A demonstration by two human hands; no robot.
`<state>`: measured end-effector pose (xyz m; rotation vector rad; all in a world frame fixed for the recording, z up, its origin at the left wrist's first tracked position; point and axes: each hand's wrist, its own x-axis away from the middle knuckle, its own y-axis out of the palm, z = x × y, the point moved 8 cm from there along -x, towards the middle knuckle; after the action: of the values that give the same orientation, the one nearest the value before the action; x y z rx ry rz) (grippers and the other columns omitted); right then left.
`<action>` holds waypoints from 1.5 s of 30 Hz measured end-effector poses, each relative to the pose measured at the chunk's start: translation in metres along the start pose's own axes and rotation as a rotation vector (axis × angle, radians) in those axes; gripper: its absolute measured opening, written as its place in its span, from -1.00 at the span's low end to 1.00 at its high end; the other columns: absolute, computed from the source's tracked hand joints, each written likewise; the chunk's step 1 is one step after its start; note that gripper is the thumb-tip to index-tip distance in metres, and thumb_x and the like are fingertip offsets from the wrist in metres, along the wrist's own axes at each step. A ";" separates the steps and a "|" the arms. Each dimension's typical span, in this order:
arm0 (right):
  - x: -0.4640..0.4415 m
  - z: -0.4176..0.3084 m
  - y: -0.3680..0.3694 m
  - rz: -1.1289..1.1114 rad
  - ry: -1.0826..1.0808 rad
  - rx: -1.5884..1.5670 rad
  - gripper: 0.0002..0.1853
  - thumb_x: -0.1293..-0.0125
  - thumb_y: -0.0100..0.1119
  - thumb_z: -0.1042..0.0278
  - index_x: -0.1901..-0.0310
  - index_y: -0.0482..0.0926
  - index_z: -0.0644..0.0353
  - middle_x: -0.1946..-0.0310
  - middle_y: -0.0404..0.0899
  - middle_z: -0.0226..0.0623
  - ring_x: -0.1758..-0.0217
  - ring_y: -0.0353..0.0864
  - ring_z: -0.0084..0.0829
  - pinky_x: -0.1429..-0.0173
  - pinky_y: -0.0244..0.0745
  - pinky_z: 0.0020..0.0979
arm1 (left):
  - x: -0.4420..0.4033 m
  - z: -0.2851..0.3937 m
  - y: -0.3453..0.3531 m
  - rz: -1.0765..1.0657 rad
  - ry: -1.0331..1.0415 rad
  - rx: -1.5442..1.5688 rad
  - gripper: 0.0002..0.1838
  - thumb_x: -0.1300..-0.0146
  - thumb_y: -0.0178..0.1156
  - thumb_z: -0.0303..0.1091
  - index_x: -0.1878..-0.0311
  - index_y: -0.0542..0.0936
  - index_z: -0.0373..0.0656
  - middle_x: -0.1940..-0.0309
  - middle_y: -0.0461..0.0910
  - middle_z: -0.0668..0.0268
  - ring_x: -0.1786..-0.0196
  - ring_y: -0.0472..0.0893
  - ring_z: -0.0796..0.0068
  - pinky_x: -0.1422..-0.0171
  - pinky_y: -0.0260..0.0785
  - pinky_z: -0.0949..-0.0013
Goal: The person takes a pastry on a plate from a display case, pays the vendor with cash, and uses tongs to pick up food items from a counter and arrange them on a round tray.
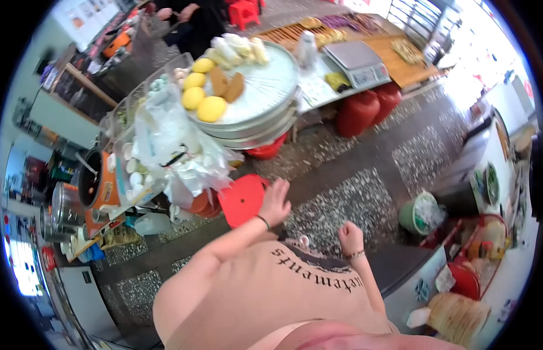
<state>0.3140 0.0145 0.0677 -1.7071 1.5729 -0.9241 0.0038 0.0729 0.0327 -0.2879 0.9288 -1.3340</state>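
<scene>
My left hand [275,204] is held out in front of me with its fingers extended, and nothing is in it. It overlaps the edge of a red plastic stool [242,199] in view; whether it touches the stool I cannot tell. A dark band circles that wrist. Curled into a loose fist, my right hand [350,238] hangs over the speckled floor [341,201], with no object showing in it. Beyond my left hand, a round steamer tray [265,81] carries yellow buns [194,98], brown pieces [224,84] and wrapped white items [239,49].
Plastic bags [172,140] drape over the cluttered counter at left. A scale [354,58] sits on the table beside the tray, above red jugs [359,112]. At right are a green bin [417,214] and a dark-topped counter [405,268]. A person in black [204,26] stands at the back.
</scene>
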 end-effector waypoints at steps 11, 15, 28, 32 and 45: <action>-0.114 0.029 -0.010 -0.044 0.040 -0.385 -0.74 -0.14 0.21 0.39 0.53 0.33 0.23 0.63 0.36 -0.15 0.56 0.39 -0.15 0.42 0.33 -0.28 | -0.041 -0.049 0.129 -0.336 -0.200 -0.058 -0.23 -0.05 0.20 -0.42 -0.34 0.11 -0.30 -0.28 0.09 -0.14 -0.34 0.14 -0.14 -0.43 0.04 0.05; -0.213 0.070 -0.030 -0.091 0.005 -0.300 -0.73 -0.13 0.21 0.35 0.55 0.32 0.21 0.62 0.39 -0.14 0.51 0.44 -0.12 0.40 0.35 -0.24 | -0.114 -0.063 0.213 -0.400 -0.242 0.020 -0.25 -0.07 0.18 -0.40 -0.35 0.11 -0.29 -0.26 0.14 -0.13 -0.30 0.21 -0.09 -0.40 0.09 0.09; -0.455 0.280 -0.177 0.019 0.350 -0.288 -0.72 -0.27 0.12 0.22 0.46 0.49 0.28 0.53 0.49 -0.02 0.45 0.50 -0.06 0.34 0.39 -0.22 | -0.452 -0.016 0.474 -0.875 -0.337 0.213 -0.44 -0.23 0.10 -0.35 -0.29 0.26 -0.22 0.03 0.53 0.07 0.14 0.60 0.26 -0.02 0.44 0.28; -0.518 0.396 -0.234 0.000 0.408 -0.251 -0.69 -0.31 0.05 0.18 0.47 0.50 0.25 0.49 0.49 0.01 0.36 0.52 0.00 0.28 0.41 -0.17 | -0.532 0.027 0.570 -0.828 -0.395 0.199 -0.41 -0.18 0.12 -0.35 -0.30 0.26 -0.21 0.04 0.52 0.07 0.21 0.59 0.29 0.01 0.44 0.28; -0.910 0.556 -0.440 -0.064 -0.097 -0.133 -0.84 -0.29 0.00 0.28 0.30 0.53 0.16 0.33 0.54 -0.15 0.23 0.54 -0.09 0.11 0.46 -0.18 | -0.807 0.201 0.812 -0.664 -0.361 0.369 -0.40 -0.24 0.08 -0.47 -0.36 0.18 -0.18 -0.02 0.47 0.09 0.18 0.57 0.41 -0.01 0.44 0.37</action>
<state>0.9837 0.9544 0.0541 -1.8752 1.5535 -0.7704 0.7526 0.9577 -0.0517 -0.5572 0.2652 -1.9453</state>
